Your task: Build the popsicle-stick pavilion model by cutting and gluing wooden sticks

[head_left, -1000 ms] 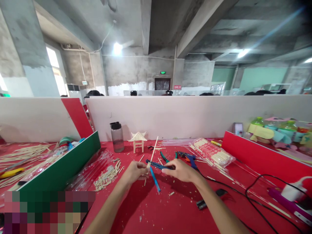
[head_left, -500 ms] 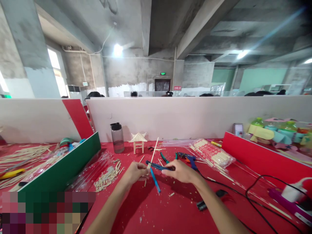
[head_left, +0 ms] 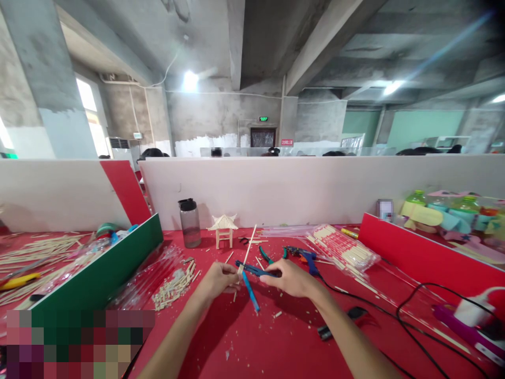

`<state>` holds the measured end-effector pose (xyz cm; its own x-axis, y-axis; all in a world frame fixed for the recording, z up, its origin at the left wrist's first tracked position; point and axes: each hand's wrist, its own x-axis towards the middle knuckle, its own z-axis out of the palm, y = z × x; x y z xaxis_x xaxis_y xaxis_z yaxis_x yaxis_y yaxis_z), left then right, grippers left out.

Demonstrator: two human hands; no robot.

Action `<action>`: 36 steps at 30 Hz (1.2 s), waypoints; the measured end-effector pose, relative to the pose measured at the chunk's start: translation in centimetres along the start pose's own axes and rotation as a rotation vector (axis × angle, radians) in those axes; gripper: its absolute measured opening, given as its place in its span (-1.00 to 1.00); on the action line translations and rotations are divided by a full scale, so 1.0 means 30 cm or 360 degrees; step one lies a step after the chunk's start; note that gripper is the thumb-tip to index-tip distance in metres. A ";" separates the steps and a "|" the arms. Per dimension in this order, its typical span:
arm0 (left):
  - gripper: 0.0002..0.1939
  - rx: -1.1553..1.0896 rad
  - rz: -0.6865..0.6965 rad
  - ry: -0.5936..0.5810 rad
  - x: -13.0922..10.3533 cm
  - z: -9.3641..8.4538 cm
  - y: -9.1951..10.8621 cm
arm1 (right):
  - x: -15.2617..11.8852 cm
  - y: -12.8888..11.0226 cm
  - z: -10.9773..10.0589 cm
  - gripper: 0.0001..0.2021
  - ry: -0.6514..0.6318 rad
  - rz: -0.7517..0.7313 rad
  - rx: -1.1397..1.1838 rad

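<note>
My left hand [head_left: 216, 279] is closed, its fingertips pinching small pale wooden stick pieces [head_left: 240, 269]. From beside those fingertips a longer wooden stick [head_left: 250, 245] slants up and away. A slim dark blue tool [head_left: 254, 269] of a kind I cannot make out is gripped in my right hand [head_left: 291, 278]; its far end meets the sticks by my left fingers. Below it a bright blue strip-like object [head_left: 251, 293] slants down toward the table; whether it is held or lying there, I cannot tell. Behind my hands a small stick-built pavilion [head_left: 224, 230] stands upright.
Green-handled pliers [head_left: 266, 256] and a blue glue gun [head_left: 310, 258] lie beyond my right hand. Cut stick pieces [head_left: 173, 289] are heaped at left, near a grey bottle [head_left: 190, 223]. Bagged chopsticks [head_left: 343, 245], a black-handled tool [head_left: 325, 332] and a cable [head_left: 355, 299] are at right.
Both hands keep almost the same place and hold. The blue tool and the long stick have shifted very slightly left.
</note>
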<state>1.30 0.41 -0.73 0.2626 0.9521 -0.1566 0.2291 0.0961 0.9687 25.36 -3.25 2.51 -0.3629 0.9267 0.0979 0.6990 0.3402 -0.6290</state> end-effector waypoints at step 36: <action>-0.70 0.0987 0.0601 0.0302 -0.025 -0.090 0.027 | 0.028 0.020 0.040 -0.58 0.0103 -0.0008 -0.0132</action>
<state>-1.24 0.56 0.70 0.2746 0.9270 0.2556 0.6562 -0.3749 0.6549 24.75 -2.46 1.29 -0.3279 0.9324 0.1519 0.7470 0.3543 -0.5626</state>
